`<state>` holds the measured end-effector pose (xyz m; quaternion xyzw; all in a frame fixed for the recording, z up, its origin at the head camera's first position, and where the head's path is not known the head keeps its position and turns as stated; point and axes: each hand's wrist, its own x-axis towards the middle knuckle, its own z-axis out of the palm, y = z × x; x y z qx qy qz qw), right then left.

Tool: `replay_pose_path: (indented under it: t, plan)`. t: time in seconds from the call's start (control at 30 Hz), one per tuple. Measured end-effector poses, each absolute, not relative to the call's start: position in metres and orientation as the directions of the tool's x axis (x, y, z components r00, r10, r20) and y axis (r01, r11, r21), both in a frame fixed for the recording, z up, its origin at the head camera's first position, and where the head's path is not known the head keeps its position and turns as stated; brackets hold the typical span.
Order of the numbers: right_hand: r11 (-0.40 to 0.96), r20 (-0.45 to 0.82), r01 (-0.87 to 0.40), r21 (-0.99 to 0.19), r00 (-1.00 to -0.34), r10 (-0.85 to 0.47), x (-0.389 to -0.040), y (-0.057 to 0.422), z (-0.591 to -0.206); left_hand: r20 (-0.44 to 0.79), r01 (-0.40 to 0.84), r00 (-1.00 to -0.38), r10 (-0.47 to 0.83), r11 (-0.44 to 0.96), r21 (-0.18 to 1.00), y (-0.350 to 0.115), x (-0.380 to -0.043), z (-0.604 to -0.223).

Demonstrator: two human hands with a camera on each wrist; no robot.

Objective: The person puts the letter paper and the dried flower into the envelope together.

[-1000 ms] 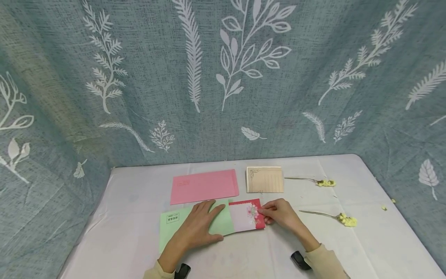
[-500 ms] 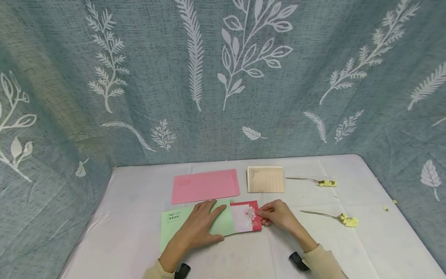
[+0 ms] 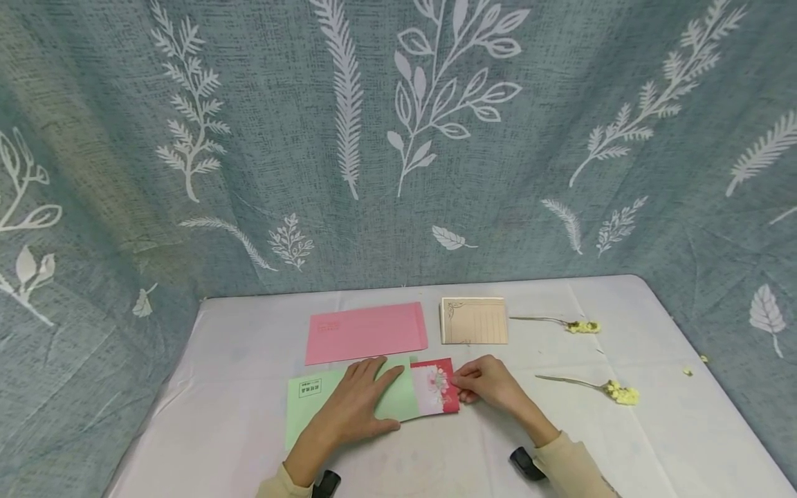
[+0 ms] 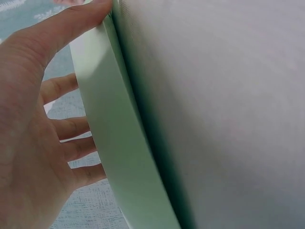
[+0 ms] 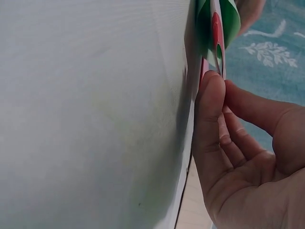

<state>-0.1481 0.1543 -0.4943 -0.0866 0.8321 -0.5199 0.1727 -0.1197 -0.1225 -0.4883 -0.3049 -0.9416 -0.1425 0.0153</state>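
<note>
- Resting on a pale green envelope (image 3: 400,400), the left hand (image 3: 351,408) spreads its fingers wide, nearly straight.
- The right hand (image 3: 492,384) pinches the outer edge of a red-bordered floral card (image 3: 431,389) between thumb and forefinger; the card sits partly inside the envelope's right end.
- Just beyond, a pink envelope (image 3: 367,333) lies flat on the white table (image 3: 436,456).
</note>
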Motion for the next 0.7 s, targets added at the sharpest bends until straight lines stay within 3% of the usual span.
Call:
replay_pose_path:
  t: [0.7]
  plan:
    - [0.409, -0.206, 0.037, -0.912, -0.903, -0.377, -0.147, 0.14, -0.493, 0.082, 0.559, -0.825, 0.559, 0.785, 0.267, -0.12, -0.119, -0.488]
